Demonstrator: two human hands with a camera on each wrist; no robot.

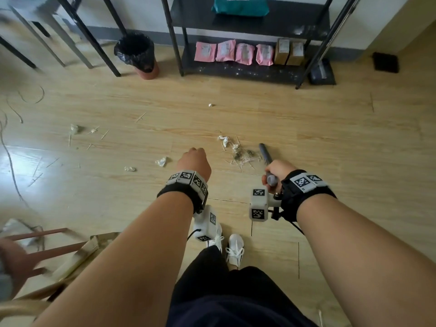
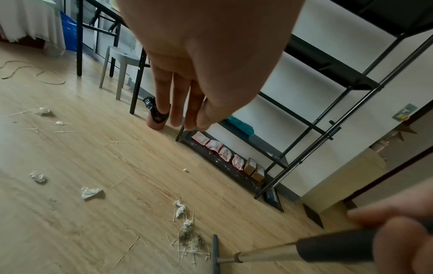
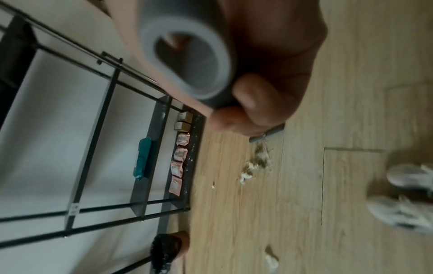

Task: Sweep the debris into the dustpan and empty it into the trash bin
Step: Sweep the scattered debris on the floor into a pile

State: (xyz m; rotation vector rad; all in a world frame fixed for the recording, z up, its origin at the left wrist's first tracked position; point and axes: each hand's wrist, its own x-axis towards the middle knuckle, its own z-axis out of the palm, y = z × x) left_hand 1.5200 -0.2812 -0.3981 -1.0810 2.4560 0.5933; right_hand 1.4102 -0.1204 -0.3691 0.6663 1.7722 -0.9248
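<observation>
Right hand (image 1: 278, 172) is gripping the grey broom handle (image 1: 270, 179), fingers wrapped round its foam end; the right wrist view is showing the hollow handle tip (image 3: 187, 61) with fingers (image 3: 248, 96) curled over it. Left hand (image 1: 194, 161) is hanging free with fingers (image 2: 180, 103) loose and straight, holding nothing. Broom head (image 2: 215, 254) is sitting on the wooden floor (image 1: 330, 142), touching the right edge of the main debris pile (image 1: 240, 155): toothpick-like sticks, dark fluff and crumpled paper bits, lying at about 12 o'clock from the person's shoes (image 1: 232, 246) and between the two hands in the head view. More debris is lying well apart from it: paper scraps (image 1: 161, 161) at 10 o'clock of the shoes, a further cluster of sticks and paper (image 1: 77, 131) farther out at 10 o'clock, and one small white bit (image 1: 210, 105) at 12 o'clock towards the shelf. Trash bin (image 1: 139, 55), lined with a black bag, is standing at 11 o'clock against the wall, just beside the left leg of the black shelf rack (image 1: 247, 67). Pink packets (image 1: 232, 53) and two small brown boxes (image 1: 289, 51) are sitting in a row on the rack's bottom shelf, a teal parcel (image 1: 239, 5) on the shelf above. Dustpan: cannot tell where it is. Chair legs (image 1: 42, 244) are showing at 8 o'clock.
</observation>
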